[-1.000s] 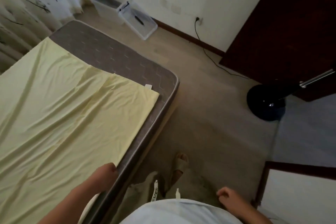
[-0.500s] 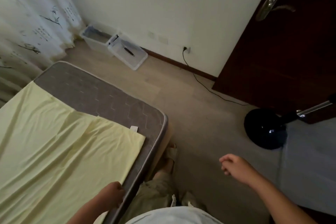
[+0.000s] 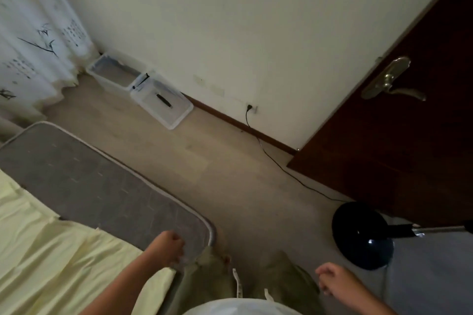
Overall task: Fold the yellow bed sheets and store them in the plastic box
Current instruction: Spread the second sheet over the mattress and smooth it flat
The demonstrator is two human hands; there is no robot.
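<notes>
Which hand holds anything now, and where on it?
Left hand seems curled at the yellow sheet's near edge, grip unclear. Right hand holds nothing.

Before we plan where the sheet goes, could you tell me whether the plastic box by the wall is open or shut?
Open: the plastic box shows its bare inside, and its lid lies beside it.

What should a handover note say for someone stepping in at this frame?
Left hand: fingers curled, at the mattress corner by the sheet edge; a grip on the sheet cannot be confirmed.
Right hand: loosely curled, holding nothing, over the floor.
Sheet: spread on the mattress, one layer folded over.
Box: open, by the wall near the curtain; lid beside it on the floor.
Left: finish folding, carry the sheet to the box.
</notes>
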